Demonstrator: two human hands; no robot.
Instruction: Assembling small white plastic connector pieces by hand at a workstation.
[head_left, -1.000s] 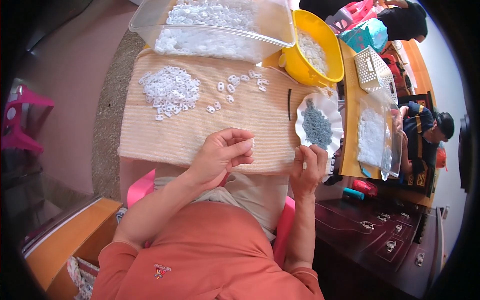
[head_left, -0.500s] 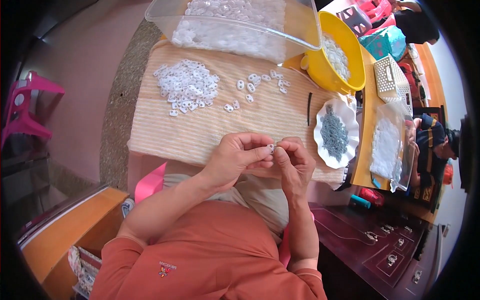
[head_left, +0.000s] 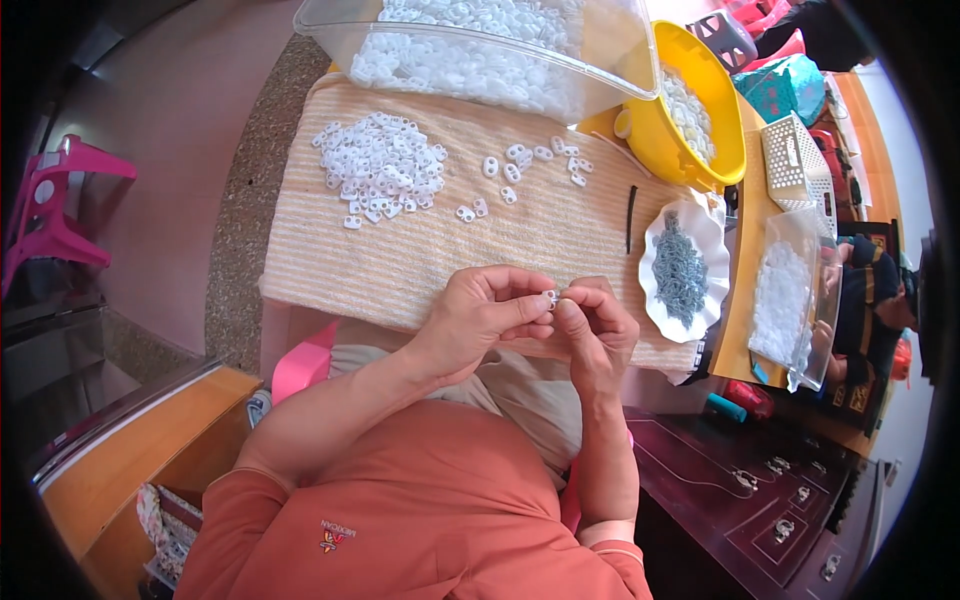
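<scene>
Above my lap, at the near edge of the striped towel point(head_left: 350, 270), my two hands meet fingertip to fingertip. My left hand point(head_left: 480, 315) pinches a small white plastic piece with holes point(head_left: 551, 297) between thumb and fingers. Closed in a pinch against that piece is my right hand point(head_left: 602, 325); its fingertips hide whatever they hold. Farther off on the towel lies a pile of white two-holed pieces point(head_left: 380, 168), with several loose ones point(head_left: 511, 172) to its right. A white wavy-edged dish point(head_left: 716, 270) of small grey parts point(head_left: 678, 270) sits right of my hands, beside a thin black strip point(head_left: 631, 220).
A clear plastic bin point(head_left: 470, 50) of white pieces stands at the far edge, beside a yellow tub point(head_left: 730, 155) with more. Farther right are a white perforated basket point(head_left: 800, 165), a clear container point(head_left: 785, 300) and another person point(head_left: 880, 290). A pink stool point(head_left: 75, 205) stands left.
The view has shifted slightly, so the table things appear a little farther right. My hands keep their pinch, and the white piece shows somewhat more between the fingertips.
</scene>
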